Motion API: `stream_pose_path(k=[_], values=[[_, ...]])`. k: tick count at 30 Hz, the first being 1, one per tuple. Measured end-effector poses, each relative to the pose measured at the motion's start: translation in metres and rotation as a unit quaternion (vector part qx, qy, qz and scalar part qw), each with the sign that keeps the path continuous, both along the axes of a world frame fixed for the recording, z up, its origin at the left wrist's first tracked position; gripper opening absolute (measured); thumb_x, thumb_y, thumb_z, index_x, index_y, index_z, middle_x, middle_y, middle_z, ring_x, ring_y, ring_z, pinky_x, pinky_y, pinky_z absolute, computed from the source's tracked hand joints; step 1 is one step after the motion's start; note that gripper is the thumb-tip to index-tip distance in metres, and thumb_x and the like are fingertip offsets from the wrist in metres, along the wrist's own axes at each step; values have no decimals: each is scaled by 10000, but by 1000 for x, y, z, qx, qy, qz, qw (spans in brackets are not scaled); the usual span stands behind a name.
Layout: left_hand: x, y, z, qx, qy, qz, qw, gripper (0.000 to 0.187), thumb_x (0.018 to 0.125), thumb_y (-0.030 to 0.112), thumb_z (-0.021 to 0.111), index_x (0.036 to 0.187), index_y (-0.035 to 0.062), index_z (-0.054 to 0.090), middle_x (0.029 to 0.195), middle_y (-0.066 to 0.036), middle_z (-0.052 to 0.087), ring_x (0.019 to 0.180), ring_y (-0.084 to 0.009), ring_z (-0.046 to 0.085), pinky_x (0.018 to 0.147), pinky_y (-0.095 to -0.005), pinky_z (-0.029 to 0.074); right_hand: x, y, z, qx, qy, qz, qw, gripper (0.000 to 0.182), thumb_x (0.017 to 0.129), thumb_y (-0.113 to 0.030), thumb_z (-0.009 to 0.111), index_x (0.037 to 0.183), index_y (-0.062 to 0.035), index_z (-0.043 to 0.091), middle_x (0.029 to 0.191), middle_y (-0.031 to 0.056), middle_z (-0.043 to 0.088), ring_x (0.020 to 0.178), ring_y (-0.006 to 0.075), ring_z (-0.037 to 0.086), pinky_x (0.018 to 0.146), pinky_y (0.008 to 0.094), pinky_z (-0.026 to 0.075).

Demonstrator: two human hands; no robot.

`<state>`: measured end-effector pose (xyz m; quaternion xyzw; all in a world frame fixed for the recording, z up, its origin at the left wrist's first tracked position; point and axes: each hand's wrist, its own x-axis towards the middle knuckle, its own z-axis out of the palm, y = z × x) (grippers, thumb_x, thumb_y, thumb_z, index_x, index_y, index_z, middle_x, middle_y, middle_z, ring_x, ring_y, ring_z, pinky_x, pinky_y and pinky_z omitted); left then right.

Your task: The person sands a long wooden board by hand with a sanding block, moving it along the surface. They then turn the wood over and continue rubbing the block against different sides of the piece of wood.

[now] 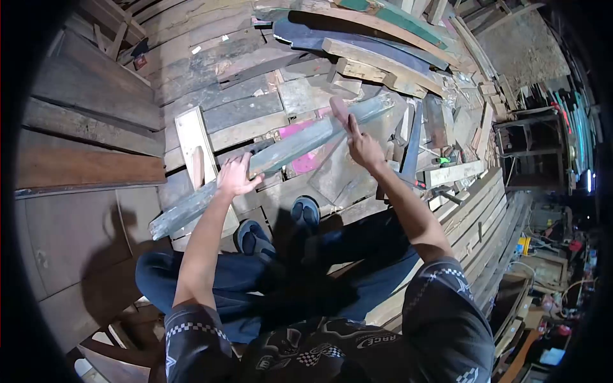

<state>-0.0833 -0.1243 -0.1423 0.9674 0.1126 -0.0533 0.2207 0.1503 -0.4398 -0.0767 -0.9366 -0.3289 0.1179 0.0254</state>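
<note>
A long, weathered grey-green wooden beam (300, 147) lies slantwise in front of me, its left end near my knee and its far end up to the right. My left hand (236, 176) steadies it left of the middle, fingers bent over the top and thumb pointing right along it. My right hand (366, 150) is closed round a short, flat reddish piece of wood (340, 110), index finger stretched along it. That piece overlaps the beam's right part in this view. Below the beam show my sandalled feet (305, 212).
Planks (383, 60) are piled at the back, and a pale board (191, 137) lies under the beam's left part. A hammer (447, 195) rests on slats at right, near a green-handled tool (442, 161). Dark boards (89, 166) lean at left.
</note>
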Motion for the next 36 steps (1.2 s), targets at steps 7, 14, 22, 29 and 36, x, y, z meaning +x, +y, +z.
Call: stream_pose_path(k=[7, 14, 22, 29, 36], values=[[-4, -9, -3, 38, -32, 12, 999, 788, 767, 620, 654, 1255, 17, 522, 1088, -265, 663, 1081, -409, 612, 1044, -509, 397, -14, -11, -11, 10, -43, 115, 992, 615, 996, -361, 460, 1561, -276, 234, 920, 265, 682, 714, 460, 682, 648, 585, 557], [-5, -9, 5, 43, -51, 10, 998, 713, 766, 579, 676, 1184, 17, 542, 1016, -233, 657, 986, -379, 615, 951, -485, 417, -30, -22, -40, -5, -7, 111, 994, 634, 996, -322, 503, 1561, -243, 226, 914, 290, 670, 714, 462, 672, 621, 557, 555], [-10, -12, -2, 29, -90, 27, 995, 663, 766, 485, 700, 1189, 25, 477, 1090, -208, 584, 1032, -396, 567, 964, -505, 403, -41, -13, -22, -4, 29, 85, 996, 622, 1010, -343, 479, 1566, -330, 200, 780, 270, 664, 697, 481, 661, 632, 567, 546], [-10, -13, 8, 24, -39, 40, 998, 731, 728, 514, 722, 1217, 32, 471, 1162, -189, 553, 1117, -387, 556, 1028, -505, 388, -32, -18, -9, 125, -11, -7, 992, 619, 1000, -288, 496, 1562, -190, 255, 844, 284, 670, 703, 482, 650, 611, 560, 536], [-9, -10, 6, 27, -76, 30, 996, 757, 688, 533, 751, 1184, 27, 484, 1081, -165, 554, 994, -382, 578, 944, -492, 430, -54, -17, -15, 33, -26, 78, 996, 653, 998, -334, 510, 1574, -331, 203, 946, 269, 674, 702, 474, 661, 627, 573, 538]])
